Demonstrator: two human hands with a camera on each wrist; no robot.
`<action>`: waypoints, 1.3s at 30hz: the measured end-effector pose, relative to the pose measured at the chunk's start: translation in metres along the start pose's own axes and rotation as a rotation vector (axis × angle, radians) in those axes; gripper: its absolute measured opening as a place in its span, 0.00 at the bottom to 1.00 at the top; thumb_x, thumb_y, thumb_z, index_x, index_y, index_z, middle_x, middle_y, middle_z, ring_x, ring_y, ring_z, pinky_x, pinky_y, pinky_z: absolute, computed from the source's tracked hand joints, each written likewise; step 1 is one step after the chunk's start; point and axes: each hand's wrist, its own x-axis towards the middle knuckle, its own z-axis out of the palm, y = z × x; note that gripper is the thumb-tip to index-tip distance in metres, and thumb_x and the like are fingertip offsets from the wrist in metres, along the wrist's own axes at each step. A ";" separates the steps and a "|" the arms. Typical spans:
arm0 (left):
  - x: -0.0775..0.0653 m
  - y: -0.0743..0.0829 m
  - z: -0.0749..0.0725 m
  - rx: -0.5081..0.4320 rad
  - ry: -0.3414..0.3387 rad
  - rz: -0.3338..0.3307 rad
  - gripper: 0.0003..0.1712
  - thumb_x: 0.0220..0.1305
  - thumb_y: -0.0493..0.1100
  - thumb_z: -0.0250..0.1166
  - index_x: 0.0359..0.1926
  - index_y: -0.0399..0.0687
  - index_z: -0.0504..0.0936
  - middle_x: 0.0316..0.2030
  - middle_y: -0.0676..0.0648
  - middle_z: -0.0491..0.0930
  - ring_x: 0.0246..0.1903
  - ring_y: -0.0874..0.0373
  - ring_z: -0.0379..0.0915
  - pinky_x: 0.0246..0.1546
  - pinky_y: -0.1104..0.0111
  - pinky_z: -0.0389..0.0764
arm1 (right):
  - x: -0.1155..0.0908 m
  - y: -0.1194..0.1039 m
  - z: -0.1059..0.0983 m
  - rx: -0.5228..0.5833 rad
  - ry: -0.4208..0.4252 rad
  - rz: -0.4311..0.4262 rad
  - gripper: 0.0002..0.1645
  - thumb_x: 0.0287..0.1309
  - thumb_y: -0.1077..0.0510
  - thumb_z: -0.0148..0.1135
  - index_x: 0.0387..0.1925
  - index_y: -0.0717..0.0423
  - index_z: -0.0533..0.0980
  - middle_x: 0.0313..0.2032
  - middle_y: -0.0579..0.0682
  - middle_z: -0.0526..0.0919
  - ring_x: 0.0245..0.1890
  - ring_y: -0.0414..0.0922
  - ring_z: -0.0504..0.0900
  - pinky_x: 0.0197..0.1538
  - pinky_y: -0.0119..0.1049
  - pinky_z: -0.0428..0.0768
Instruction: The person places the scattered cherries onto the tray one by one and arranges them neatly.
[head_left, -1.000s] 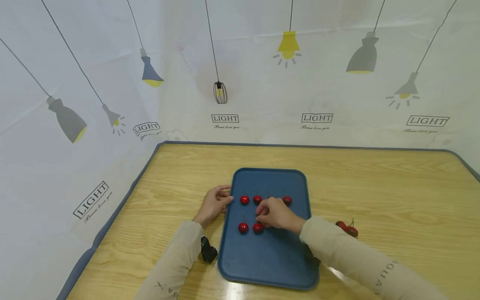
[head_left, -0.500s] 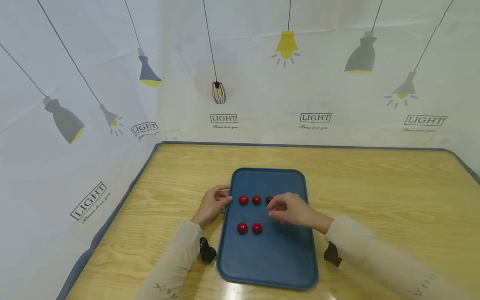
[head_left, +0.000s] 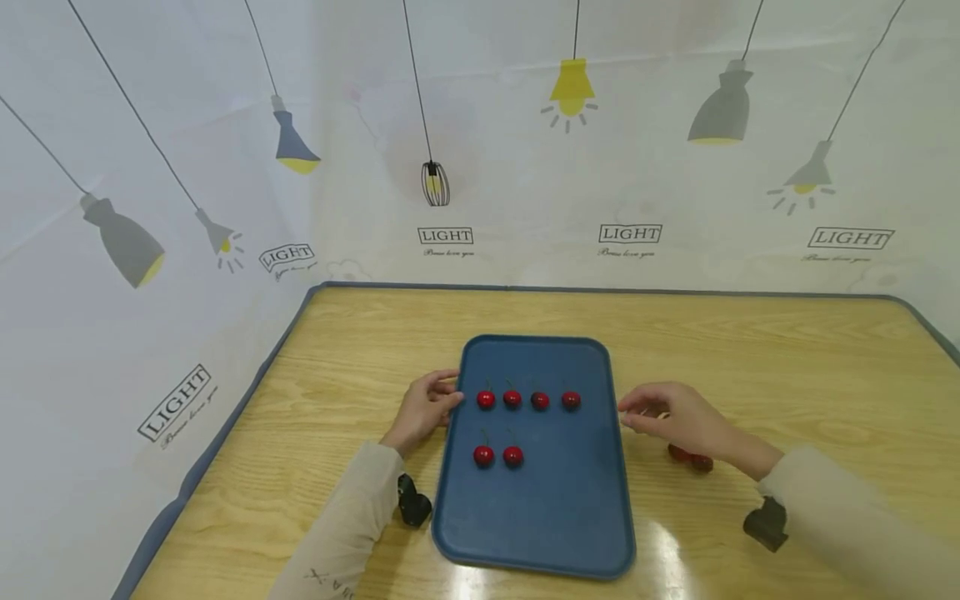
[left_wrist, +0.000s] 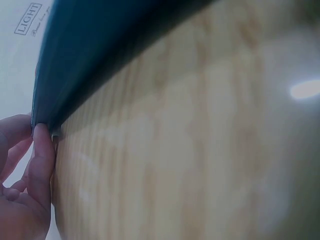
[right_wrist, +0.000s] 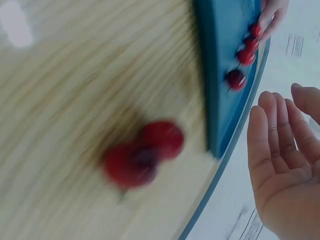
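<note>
A blue tray lies on the wooden table, with red cherries on it. Several form a far row, and two cherries with upright stems make a nearer row at the left. My left hand holds the tray's left rim, thumb and fingertips at the edge, as the left wrist view also shows. Just off the tray's right edge is my right hand, its fingers loosely bent with nothing in them. Loose cherries lie together on the table, partly hidden under the right hand in the head view.
The wooden table reaches back to a pale wall cloth printed with lamps and the word LIGHT. Black wrist devices sit below both sleeves. Light glares off the table near the front.
My right hand has drawn back rightward from the tray to beside the loose cherries, uncovering the full far row. My left hand stays at the rim.
</note>
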 end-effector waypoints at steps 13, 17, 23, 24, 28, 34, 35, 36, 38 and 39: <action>-0.001 0.001 -0.001 -0.012 0.006 0.006 0.23 0.57 0.35 0.60 0.55 0.45 0.71 0.38 0.42 0.72 0.26 0.59 0.69 0.21 0.69 0.76 | -0.043 0.038 -0.026 -0.051 0.083 0.182 0.13 0.54 0.61 0.58 0.39 0.67 0.76 0.32 0.53 0.79 0.26 0.37 0.77 0.28 0.31 0.76; -0.001 0.000 0.000 -0.011 0.010 -0.001 0.23 0.57 0.35 0.60 0.55 0.45 0.71 0.38 0.43 0.72 0.26 0.59 0.69 0.21 0.69 0.76 | -0.049 0.046 -0.028 -0.088 0.101 0.205 0.12 0.54 0.61 0.59 0.38 0.66 0.76 0.31 0.53 0.80 0.26 0.37 0.76 0.29 0.30 0.75; 0.000 -0.001 0.001 -0.014 0.011 -0.006 0.23 0.57 0.35 0.60 0.55 0.46 0.71 0.38 0.42 0.71 0.27 0.58 0.69 0.21 0.69 0.76 | -0.056 0.058 -0.028 -0.137 0.123 0.265 0.12 0.53 0.60 0.60 0.37 0.65 0.77 0.32 0.53 0.80 0.27 0.41 0.77 0.30 0.30 0.75; 0.000 -0.002 0.001 -0.015 0.012 -0.006 0.23 0.57 0.35 0.60 0.55 0.45 0.71 0.38 0.43 0.72 0.27 0.58 0.69 0.21 0.69 0.76 | -0.057 0.060 -0.029 -0.145 0.129 0.273 0.12 0.53 0.60 0.60 0.37 0.65 0.77 0.32 0.53 0.80 0.27 0.41 0.77 0.30 0.30 0.75; 0.000 0.000 0.000 -0.017 -0.002 -0.002 0.24 0.57 0.35 0.60 0.56 0.44 0.71 0.38 0.42 0.72 0.28 0.58 0.70 0.22 0.68 0.76 | -0.059 0.065 -0.029 -0.105 0.118 0.311 0.13 0.53 0.61 0.60 0.38 0.67 0.75 0.31 0.54 0.79 0.28 0.42 0.78 0.30 0.30 0.76; -0.003 0.005 0.000 -0.007 -0.001 0.005 0.23 0.57 0.34 0.60 0.56 0.43 0.71 0.38 0.42 0.72 0.27 0.58 0.70 0.22 0.67 0.76 | -0.062 0.070 -0.027 0.032 0.068 0.383 0.17 0.54 0.62 0.58 0.41 0.72 0.72 0.31 0.54 0.78 0.24 0.40 0.77 0.26 0.31 0.77; -0.003 0.004 0.000 -0.005 0.004 0.010 0.23 0.57 0.34 0.60 0.56 0.44 0.71 0.38 0.42 0.72 0.26 0.58 0.70 0.21 0.68 0.76 | -0.062 0.071 -0.027 0.038 0.062 0.383 0.17 0.54 0.62 0.58 0.41 0.73 0.72 0.30 0.54 0.78 0.23 0.40 0.77 0.26 0.31 0.77; -0.001 0.002 0.001 -0.006 0.006 0.012 0.23 0.57 0.35 0.60 0.55 0.45 0.71 0.38 0.43 0.72 0.26 0.59 0.70 0.21 0.68 0.76 | -0.062 0.071 -0.026 0.048 0.055 0.384 0.17 0.54 0.62 0.58 0.41 0.73 0.72 0.30 0.54 0.78 0.23 0.39 0.77 0.26 0.31 0.77; -0.001 0.002 0.001 -0.004 0.005 0.010 0.23 0.57 0.35 0.60 0.56 0.45 0.71 0.38 0.42 0.72 0.26 0.58 0.70 0.21 0.68 0.76 | -0.062 0.072 -0.026 0.065 0.044 0.385 0.17 0.54 0.63 0.58 0.41 0.74 0.72 0.30 0.54 0.78 0.23 0.39 0.77 0.26 0.31 0.77; -0.001 0.002 0.001 -0.005 0.005 0.010 0.23 0.57 0.35 0.60 0.56 0.45 0.71 0.38 0.42 0.72 0.26 0.58 0.69 0.21 0.68 0.76 | -0.061 0.073 -0.025 0.072 0.041 0.381 0.16 0.54 0.63 0.57 0.41 0.74 0.72 0.29 0.54 0.78 0.23 0.39 0.77 0.27 0.31 0.77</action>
